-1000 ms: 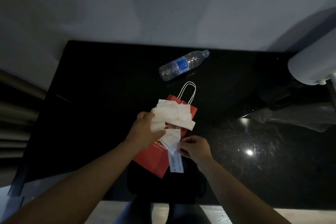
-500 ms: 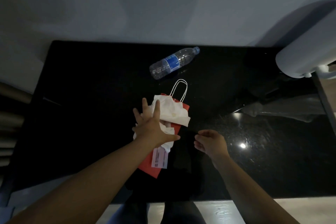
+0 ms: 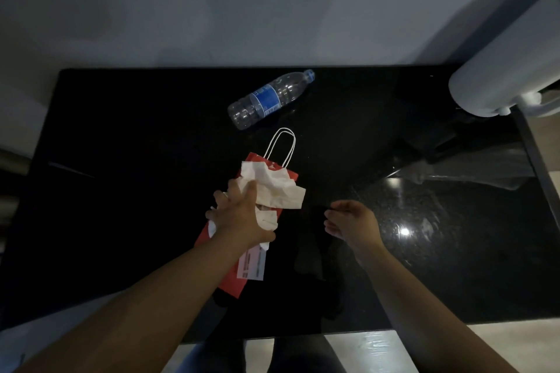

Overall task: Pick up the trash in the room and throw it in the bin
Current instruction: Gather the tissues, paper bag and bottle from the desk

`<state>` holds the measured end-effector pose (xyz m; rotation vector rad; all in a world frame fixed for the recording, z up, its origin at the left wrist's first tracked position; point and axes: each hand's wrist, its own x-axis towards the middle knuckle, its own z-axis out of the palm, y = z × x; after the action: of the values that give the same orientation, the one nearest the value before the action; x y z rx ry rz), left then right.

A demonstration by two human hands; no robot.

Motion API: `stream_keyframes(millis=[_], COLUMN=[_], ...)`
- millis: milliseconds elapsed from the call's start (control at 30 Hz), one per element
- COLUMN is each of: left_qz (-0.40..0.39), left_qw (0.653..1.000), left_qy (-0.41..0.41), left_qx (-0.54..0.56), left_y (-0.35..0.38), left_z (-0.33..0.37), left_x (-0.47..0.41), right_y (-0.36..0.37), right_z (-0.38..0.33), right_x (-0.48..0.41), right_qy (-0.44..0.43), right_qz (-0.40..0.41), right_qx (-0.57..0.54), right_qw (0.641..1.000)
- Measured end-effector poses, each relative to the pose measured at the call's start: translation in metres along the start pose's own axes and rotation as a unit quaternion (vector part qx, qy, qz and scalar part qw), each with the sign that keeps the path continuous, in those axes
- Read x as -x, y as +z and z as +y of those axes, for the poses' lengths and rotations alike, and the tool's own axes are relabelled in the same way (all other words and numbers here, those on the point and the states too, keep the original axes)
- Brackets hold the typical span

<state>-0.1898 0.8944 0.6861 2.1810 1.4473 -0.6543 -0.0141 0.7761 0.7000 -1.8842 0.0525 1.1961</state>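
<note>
A black tabletop (image 3: 121, 221) stands against a pale wall. The left hand (image 3: 239, 215) lies on top of a pile of trash near the middle of the tabletop, fingers spread and curling into a crumpled white napkin (image 3: 272, 188); the thumb presses into the paper's left side. The grip looks partial, with the fingers bent around the paper but not fully closed.

Under the napkin and the hand lies a flat red bag (image 3: 230, 278), its long axis running from the near edge toward the wall. Its white handle (image 3: 281, 145) loops out past the napkin, pointing at the wall. A small white receipt (image 3: 251, 263) rests on the bag just below the left wrist.

The right hand (image 3: 351, 221) hovers to the right of the pile, apart from it, palm turned toward the left, fingers loosely curled and open, holding nothing. A gap of bare tabletop separates it from the napkin.

A clear plastic bottle (image 3: 269, 98) with a blue label and blue cap lies on its side farther back, beyond the bag's handle and well apart from both hands, cap toward the right.

At the right edge a white cylinder (image 3: 509, 54) overhangs the tabletop, and a sheet of clear plastic (image 3: 472, 174) lies below it.
</note>
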Motion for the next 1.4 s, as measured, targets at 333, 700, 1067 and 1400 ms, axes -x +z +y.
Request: stream_keyframes(millis=[333, 700, 1067, 1400], left_qz=[0.027, 0.097, 0.145, 0.137], left_qw=[0.997, 0.982, 0.969, 0.968], left_qy=[0.012, -0.043, -0.087, -0.115], left_qx=[0.078, 0.155, 0.179, 0.178], left_y=[-0.017, -0.059, -0.088, -0.101], left_z=[-0.024, -0.060, -0.098, -0.109], left_x=[0.009, 0.027, 0.029, 0.018], right_y=[0.002, 0.036, 0.109, 0.156], right_z=[-0.034, -0.099, -0.191, -0.209], right_x=[-0.012, -0.032, -0.072, -0.109], right_qy=[-0.057, -0.196, -0.383, -0.374], right_qz=[-0.040, -0.065, -0.063, -0.058], right_qx=[0.041, 0.240, 0.581, 0.681], right_qw=[0.997, 0.949, 0.715, 0.627])
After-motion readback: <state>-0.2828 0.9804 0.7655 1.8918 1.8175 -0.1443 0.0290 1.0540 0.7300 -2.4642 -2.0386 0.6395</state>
